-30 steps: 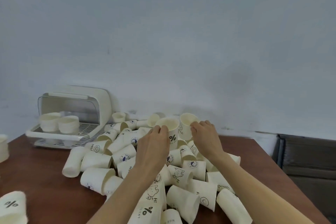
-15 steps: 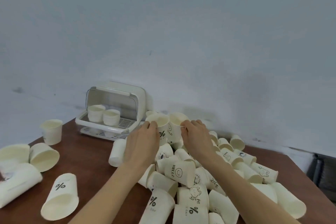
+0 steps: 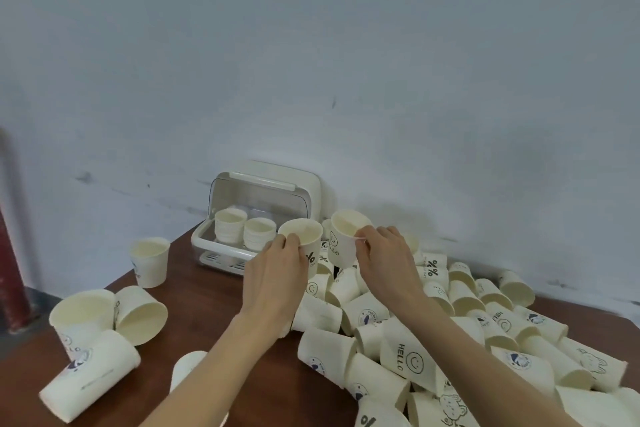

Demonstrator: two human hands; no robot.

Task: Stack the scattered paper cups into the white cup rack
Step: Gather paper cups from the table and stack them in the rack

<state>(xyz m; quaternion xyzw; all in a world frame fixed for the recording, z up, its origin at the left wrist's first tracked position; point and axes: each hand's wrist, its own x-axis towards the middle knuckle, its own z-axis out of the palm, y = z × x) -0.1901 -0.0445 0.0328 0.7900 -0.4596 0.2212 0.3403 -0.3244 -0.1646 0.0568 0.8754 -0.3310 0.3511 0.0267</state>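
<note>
My left hand (image 3: 277, 274) grips a paper cup (image 3: 303, 239) printed with a percent sign, held upright just right of the white cup rack (image 3: 235, 258). My right hand (image 3: 384, 263) holds a second cup (image 3: 341, 243) marked HELLO, tilted a little, beside the first. Both cups hang above the pile. Two stacks of cups (image 3: 242, 230) stand in the rack under its raised clear lid (image 3: 258, 198). Several loose cups (image 3: 433, 340) lie heaped across the right half of the brown table (image 3: 207, 315).
One cup (image 3: 150, 262) stands upright on the table's left side. Several more cups (image 3: 104, 333) lie near the front left corner. The pale wall (image 3: 346, 80) runs close behind the rack. A red pipe (image 3: 10, 270) stands at the far left.
Both hands have carried their cups leftward to beside the rack, and the view has swung left, so the rack now sits nearer the middle.
</note>
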